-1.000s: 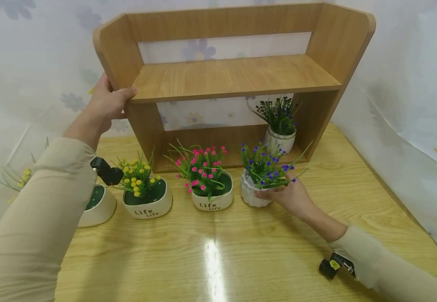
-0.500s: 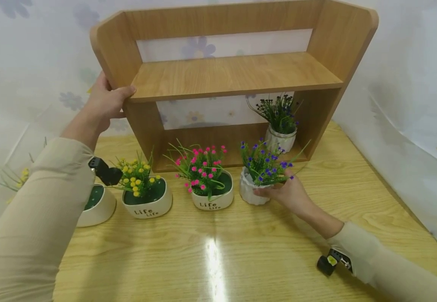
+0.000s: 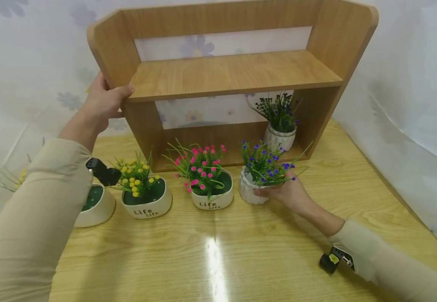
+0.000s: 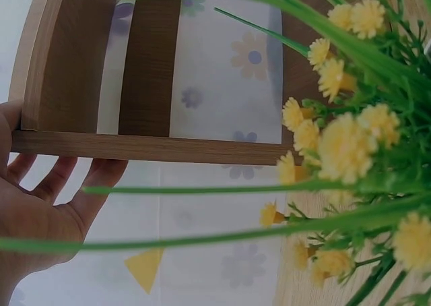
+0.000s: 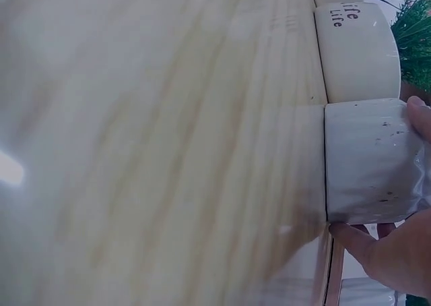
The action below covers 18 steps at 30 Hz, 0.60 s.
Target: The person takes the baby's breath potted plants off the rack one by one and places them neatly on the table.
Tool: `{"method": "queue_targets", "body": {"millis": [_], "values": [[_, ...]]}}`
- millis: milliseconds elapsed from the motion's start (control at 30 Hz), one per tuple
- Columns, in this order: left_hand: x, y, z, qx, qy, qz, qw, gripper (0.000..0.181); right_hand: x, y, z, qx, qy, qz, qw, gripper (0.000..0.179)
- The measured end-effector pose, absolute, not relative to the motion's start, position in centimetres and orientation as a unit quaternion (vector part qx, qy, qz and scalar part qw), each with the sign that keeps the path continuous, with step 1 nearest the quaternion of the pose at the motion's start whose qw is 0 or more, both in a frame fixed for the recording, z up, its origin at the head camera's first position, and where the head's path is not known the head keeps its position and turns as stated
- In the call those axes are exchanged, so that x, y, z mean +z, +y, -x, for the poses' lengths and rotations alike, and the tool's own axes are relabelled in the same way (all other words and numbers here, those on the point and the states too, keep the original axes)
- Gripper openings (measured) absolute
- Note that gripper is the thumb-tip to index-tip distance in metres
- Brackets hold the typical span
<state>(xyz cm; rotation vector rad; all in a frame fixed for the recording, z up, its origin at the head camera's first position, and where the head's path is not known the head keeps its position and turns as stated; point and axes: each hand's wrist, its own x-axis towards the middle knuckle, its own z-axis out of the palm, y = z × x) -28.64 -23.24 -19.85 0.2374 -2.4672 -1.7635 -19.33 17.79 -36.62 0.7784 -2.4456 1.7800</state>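
Note:
My left hand [image 3: 99,105] grips the left side panel of a two-tier wooden shelf [image 3: 226,77], thumb at the front edge of the middle board. In the left wrist view its fingers [image 4: 57,178] reach behind the panel. My right hand [image 3: 294,195] holds a white ribbed flowerpot [image 3: 248,191] with purple artificial flowers, standing on the table in front of the shelf's right half. The right wrist view shows a thumb [image 5: 417,114] at the rim of this pot and a fingertip low on its side, close to the tabletop.
Left of the held pot stand an oval pot [image 3: 210,202] with pink flowers and another [image 3: 146,209] with yellow ones. A third oval pot [image 3: 99,209] is partly behind my left sleeve. A similar ribbed pot [image 3: 280,140] stands in the shelf's lower right.
The head view has shifted slightly. Both hands keep their holds, and the purple-flowered pot sits very slightly closer to the shelf.

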Motion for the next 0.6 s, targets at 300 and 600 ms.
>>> {"method": "queue_targets", "body": {"millis": [300, 600], "values": [[-19.9, -23.4, 28.7, -0.58, -0.809, -0.075, 0.052, 0.065, -36.4, 17.6, 19.6, 0.527, -0.799, -0.289, 0.031, 0.064], [-20.0, -23.5, 28.7, -0.581, -0.809, -0.077, 0.051, 0.065, -38.0, 19.0, 20.9, 0.525, -0.799, -0.292, 0.0, 0.066]]}}
